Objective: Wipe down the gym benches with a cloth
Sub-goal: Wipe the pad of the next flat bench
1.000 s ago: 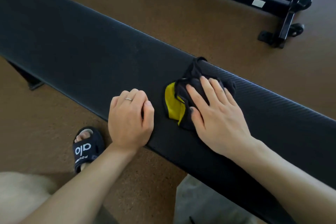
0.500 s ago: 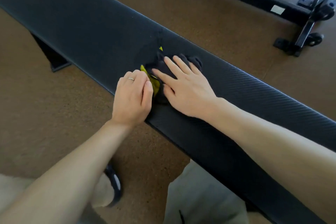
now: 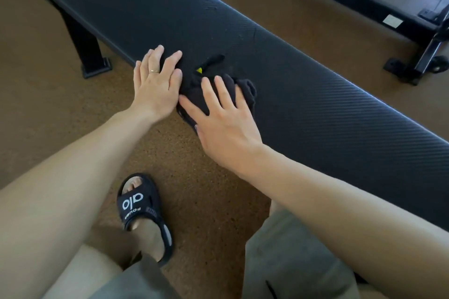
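The left hand (image 3: 155, 85) lies flat, fingers straight, on the bench (image 3: 303, 94) edge, touching the dark cloth (image 3: 194, 90). The right hand (image 3: 226, 119) presses flat on it, hiding most of it. Behind stands a machine frame (image 3: 364, 5), cut off; below, a sandal (image 3: 143, 211).

Head camera looks steeply down, close above the bench (image 3: 303, 85).
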{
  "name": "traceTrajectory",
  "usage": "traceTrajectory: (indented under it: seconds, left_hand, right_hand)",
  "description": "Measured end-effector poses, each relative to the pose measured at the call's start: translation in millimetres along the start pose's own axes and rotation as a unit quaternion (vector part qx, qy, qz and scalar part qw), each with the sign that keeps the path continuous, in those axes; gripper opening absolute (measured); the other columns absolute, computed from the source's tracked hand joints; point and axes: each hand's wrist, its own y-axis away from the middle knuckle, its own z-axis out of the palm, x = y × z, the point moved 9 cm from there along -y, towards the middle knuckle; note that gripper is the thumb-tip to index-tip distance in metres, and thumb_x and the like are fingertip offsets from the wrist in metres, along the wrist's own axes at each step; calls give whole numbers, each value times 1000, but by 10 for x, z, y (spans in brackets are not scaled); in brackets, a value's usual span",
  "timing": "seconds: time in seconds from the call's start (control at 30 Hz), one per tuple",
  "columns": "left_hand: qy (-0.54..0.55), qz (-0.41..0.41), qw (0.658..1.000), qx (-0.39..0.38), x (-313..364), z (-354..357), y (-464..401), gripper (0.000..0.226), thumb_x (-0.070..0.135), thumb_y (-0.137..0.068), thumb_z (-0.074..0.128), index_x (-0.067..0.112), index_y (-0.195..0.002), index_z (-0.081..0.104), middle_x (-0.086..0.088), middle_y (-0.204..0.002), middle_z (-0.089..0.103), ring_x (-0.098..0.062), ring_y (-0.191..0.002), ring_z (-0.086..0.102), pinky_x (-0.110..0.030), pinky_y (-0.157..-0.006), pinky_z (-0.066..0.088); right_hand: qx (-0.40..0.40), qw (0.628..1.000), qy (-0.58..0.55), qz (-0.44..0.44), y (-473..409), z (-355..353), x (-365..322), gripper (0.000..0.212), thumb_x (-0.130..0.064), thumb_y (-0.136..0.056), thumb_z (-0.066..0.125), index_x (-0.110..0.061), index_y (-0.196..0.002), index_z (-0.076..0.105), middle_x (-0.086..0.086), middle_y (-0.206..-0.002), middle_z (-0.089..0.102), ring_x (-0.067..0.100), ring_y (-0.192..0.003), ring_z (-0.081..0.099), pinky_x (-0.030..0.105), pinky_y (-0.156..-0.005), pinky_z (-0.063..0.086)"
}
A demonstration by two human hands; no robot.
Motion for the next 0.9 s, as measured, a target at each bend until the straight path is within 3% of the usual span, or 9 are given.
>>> traceTrajectory:
  seconds: [0.13,0.27,0.4,0.53,0.7,0.9]
  left_hand:
    - [-5,-3,1000,-18,-7,6,-10,49,38,-110,21,37,-159,24,-5,-171,3,-23,-157,-6,-43,-126,-10]
    - [-5,-6,1000,-30,-8,21,-22,50,39,-110,20,37,-160,20,-5,-171,0,-23,-157,-10,-43,-126,-12]
    - [-6,-8,1000,-3,4,34,-18,49,39,-110,20,35,-159,23,-6,-170,2,-27,-157,-8,-44,-126,-12]
    - [4,-2,1000,6,36,37,-20,49,37,-110,21,33,-159,25,-7,-170,4,-27,-157,-7,-45,-126,-12]
    - [12,-4,1000,-5,21,11,-27,49,37,-110,23,36,-160,24,-6,-171,2,-25,-158,-8,-43,-125,-12]
    - [12,-8,1000,-19,0,36,3,50,38,-110,19,37,-160,22,-4,-171,1,-22,-158,-9,-42,-125,-13]
  right_hand:
    - [-2,1000,4,-13,185,21,26,72,-30,-100,57,-30,-163,21,18,-168,19,41,-155,15,60,-123,19]
    - [-20,999,28,-39,1026,-5,265,76,-17,-93,61,-31,-161,29,17,-168,20,38,-156,17,59,-121,26]
    - [-34,998,31,-37,1621,-80,509,68,-22,-95,52,-32,-160,34,18,-167,24,37,-156,20,62,-116,34]
    - [1,998,35,-56,1067,-32,308,74,-14,-94,61,-26,-161,32,25,-164,26,46,-153,22,63,-120,26]
    - [26,998,33,-37,50,-28,-93,73,-20,-99,59,-24,-163,24,24,-164,23,46,-153,19,60,-123,23]
    - [0,999,10,-35,940,-37,247,77,-21,-97,62,-23,-163,23,18,-168,20,37,-157,16,54,-124,24]
